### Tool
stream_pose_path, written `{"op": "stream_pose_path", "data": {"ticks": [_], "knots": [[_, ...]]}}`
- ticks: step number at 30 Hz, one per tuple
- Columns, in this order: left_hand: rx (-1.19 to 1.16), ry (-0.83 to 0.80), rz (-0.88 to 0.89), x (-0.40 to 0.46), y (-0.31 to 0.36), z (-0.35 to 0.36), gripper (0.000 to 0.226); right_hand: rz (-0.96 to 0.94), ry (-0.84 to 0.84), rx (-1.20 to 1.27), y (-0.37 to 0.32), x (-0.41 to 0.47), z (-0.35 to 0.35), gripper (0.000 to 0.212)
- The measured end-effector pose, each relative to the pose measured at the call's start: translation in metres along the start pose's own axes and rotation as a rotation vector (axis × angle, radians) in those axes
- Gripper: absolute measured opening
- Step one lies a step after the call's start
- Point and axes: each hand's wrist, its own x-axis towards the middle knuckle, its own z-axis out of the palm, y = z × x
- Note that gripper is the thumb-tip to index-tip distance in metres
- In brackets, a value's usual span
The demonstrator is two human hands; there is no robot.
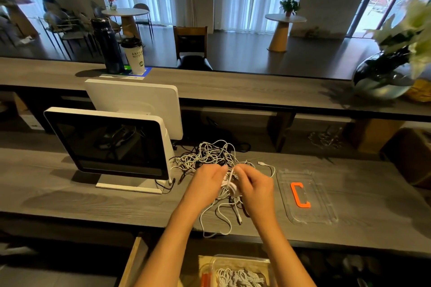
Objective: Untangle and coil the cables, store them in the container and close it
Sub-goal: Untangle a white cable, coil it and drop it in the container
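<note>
A grey wood-grain counter (70,193) ran across a café-like room of round tables and curtained windows. At its middle both hands worked together: the left hand (207,178) and the right hand (254,183) sat almost touching, fingers curled around a small white bundle of cable (229,184) held between them — part-wound, it seemed, with its loose tail (217,216) dropping toward the counter's near edge. The tangled cables (210,154) lay just beyond the fingertips, straight ahead and slightly left, spread sideways rather than lengthwise, so either hand was about equally near them. The open container (240,272) sat below the counter, directly under the forearms, with coiled cables already inside; the finished bundle would have to travel back and down. Its clear lid (326,205), bearing an orange handle (299,194), rested to the right, nearer the right hand. A monitor (109,144) stood to the left, its own dark leads (177,178) beside the white heap — likely the main snag risk.
</note>
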Motion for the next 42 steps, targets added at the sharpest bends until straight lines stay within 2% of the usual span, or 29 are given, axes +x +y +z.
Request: {"op": "stream_pose_path", "data": {"ticks": [2, 4, 7, 9, 12, 14, 16, 21, 22, 24, 27, 29, 32, 35, 37, 40, 42], "knots": [[-0.074, -0.052, 0.069, -0.004, 0.003, 0.0, 0.04, 0.183, 0.008, 0.105, -0.002, 0.01, -0.005, 0.034], [-0.198, -0.161, 0.109, -0.008, 0.007, -0.005, 0.036, 0.331, -0.021, 0.259, -0.003, 0.019, -0.012, 0.032], [-0.433, -0.261, 0.146, -0.011, 0.008, -0.01, 0.034, 0.396, -0.136, 0.408, -0.01, 0.019, -0.019, 0.022], [-0.634, -0.176, 0.118, -0.012, 0.011, -0.006, 0.034, 0.374, -0.188, 0.414, -0.012, 0.019, -0.018, 0.022], [-0.769, 0.092, 0.025, -0.008, 0.014, 0.003, 0.036, 0.308, -0.211, 0.286, -0.011, 0.018, -0.01, 0.041], [-0.694, 0.243, -0.04, -0.002, 0.009, 0.004, 0.039, 0.249, -0.284, 0.163, -0.012, 0.014, -0.001, 0.046], [-0.506, 0.342, -0.08, 0.005, -0.001, -0.001, 0.042, 0.173, -0.397, 0.013, -0.014, 0.009, 0.004, 0.045], [0.08, 0.388, -0.032, 0.009, -0.013, -0.008, 0.046, 0.057, -0.686, -0.26, -0.023, 0.004, -0.003, 0.031], [0.139, 0.342, -0.049, 0.012, -0.018, -0.01, 0.044, 0.029, -0.722, -0.316, -0.025, 0.005, -0.006, 0.029], [0.223, 0.144, -0.087, 0.014, -0.024, -0.01, 0.04, -0.044, -0.733, -0.452, -0.027, 0.008, -0.012, 0.026], [0.27, -0.156, -0.037, 0.006, -0.019, -0.011, 0.037, -0.089, -0.623, -0.532, -0.027, 0.015, -0.026, 0.021], [0.18, -0.273, 0.029, -0.003, -0.009, -0.015, 0.035, -0.07, -0.483, -0.439, -0.027, 0.017, -0.032, 0.019], [-0.219, -0.419, 0.033, -0.01, 0.0, -0.023, 0.033, 0.096, -0.276, -0.054, -0.027, 0.017, -0.035, 0.014], [-0.533, -0.41, 0.032, -0.013, 0.002, -0.024, 0.031, 0.34, -0.277, 0.269, -0.031, 0.017, -0.034, 0.015], [-0.499, -0.284, 0.09, -0.012, 0.001, -0.018, 0.032, 0.533, -0.334, 0.455, -0.035, 0.016, -0.032, 0.017], [-0.159, -0.028, 0.322, -0.006, -0.005, -0.014, 0.036, 0.792, -0.396, 0.652, -0.038, 0.017, -0.034, 0.022], [0.003, 0.027, 0.453, -0.004, -0.011, -0.014, 0.041, 0.896, -0.451, 0.751, -0.037, 0.018, -0.039, 0.026]]}}
